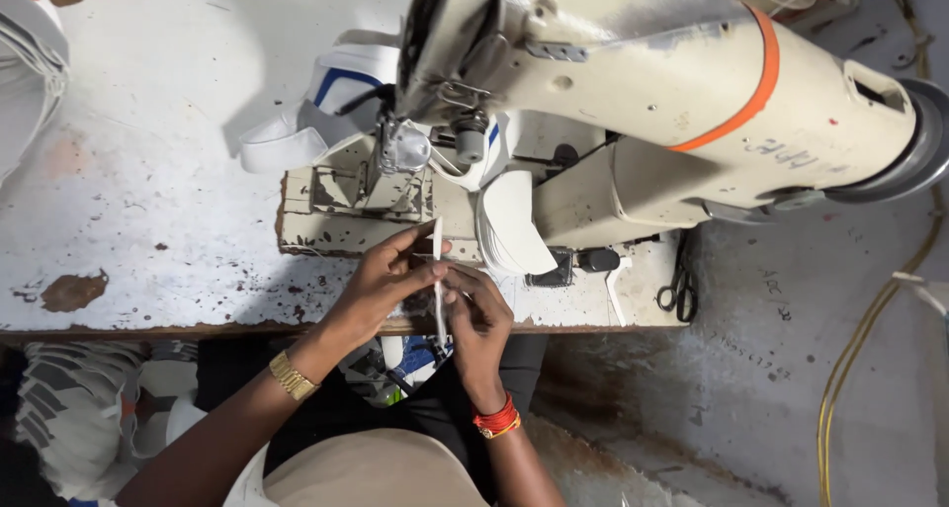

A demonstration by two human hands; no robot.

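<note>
A stitching workshop: industrial sewing machine (633, 82) on worn, paint-chipped table (148, 171).

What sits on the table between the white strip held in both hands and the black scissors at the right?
In the head view, between the white strip and the scissors lie a curved white piece and a black knob.

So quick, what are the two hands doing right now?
Left hand: closed, pinching the thin white strip at its upper part.
Right hand: closed, pinching the same strip lower down.
</note>
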